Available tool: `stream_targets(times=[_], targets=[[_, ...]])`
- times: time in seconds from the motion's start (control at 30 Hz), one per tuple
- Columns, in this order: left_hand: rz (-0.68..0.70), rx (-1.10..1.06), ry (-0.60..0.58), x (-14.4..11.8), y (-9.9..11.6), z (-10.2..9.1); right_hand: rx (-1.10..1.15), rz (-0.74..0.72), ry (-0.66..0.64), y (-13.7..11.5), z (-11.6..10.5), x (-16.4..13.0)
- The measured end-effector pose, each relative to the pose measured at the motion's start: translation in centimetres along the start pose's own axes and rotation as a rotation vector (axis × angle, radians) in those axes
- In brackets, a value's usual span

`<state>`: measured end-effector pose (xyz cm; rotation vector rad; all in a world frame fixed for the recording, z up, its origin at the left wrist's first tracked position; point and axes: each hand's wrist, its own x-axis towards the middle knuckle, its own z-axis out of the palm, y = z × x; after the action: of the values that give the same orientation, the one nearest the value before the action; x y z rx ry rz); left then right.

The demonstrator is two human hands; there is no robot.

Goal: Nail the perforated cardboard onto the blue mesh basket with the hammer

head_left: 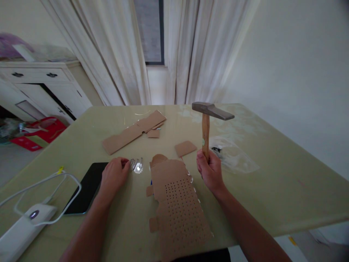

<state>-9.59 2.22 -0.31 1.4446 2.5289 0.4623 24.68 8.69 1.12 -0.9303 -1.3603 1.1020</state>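
Note:
My right hand (209, 169) is wrapped round the wooden handle of a hammer (205, 133). The hammer stands upright above the table, its metal head at the top. My left hand (116, 173) rests low on the table with thumb and fingers drawn together, right beside a few thin metal nails (133, 163). Whatever is between those fingertips is too small to make out. Between my hands lies a piece of brown cardboard (174, 167) with rows of small holes punched through it and a ragged right edge.
Further back are a long cardboard strip (128, 135) and a small cardboard piece (185, 148). A clear plastic bag (240, 158) lies right of the hammer. On the left are a black phone (85, 189) and a white power strip (29, 225) with a looped white cable (77, 178).

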Motion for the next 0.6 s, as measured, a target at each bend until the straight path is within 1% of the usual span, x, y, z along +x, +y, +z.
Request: stream_targets(times=[0.13, 0.27, 0.37, 0.47, 0.53, 0.6], targets=[[0.033, -0.021, 0.022, 0.3, -0.7, 0.3, 0.02, 0.017, 0.01, -0.1, 0.2, -0.1], [0.007, -0.025, 0.009, 0.5, -1.2, 0.5, 0.018, 0.048, 0.014, -0.4, 0.4, -0.2], [0.03, -0.017, 0.027, 0.5, -1.3, 0.8, -0.062, 0.057, 0.002, -0.9, 0.3, 0.0], [0.062, -0.007, 0.053, 0.4, -1.3, 0.9, -0.159, 0.025, -0.017, -1.2, 0.2, 0.1], [0.079, -0.001, 0.074, 0.5, -1.2, 0.9, -0.185, 0.01, -0.044, -1.2, 0.3, 0.2], [0.098, -0.009, 0.124, 0.5, -0.9, 0.7, -0.202, 0.013, -0.069, -1.2, 0.4, 0.2]])
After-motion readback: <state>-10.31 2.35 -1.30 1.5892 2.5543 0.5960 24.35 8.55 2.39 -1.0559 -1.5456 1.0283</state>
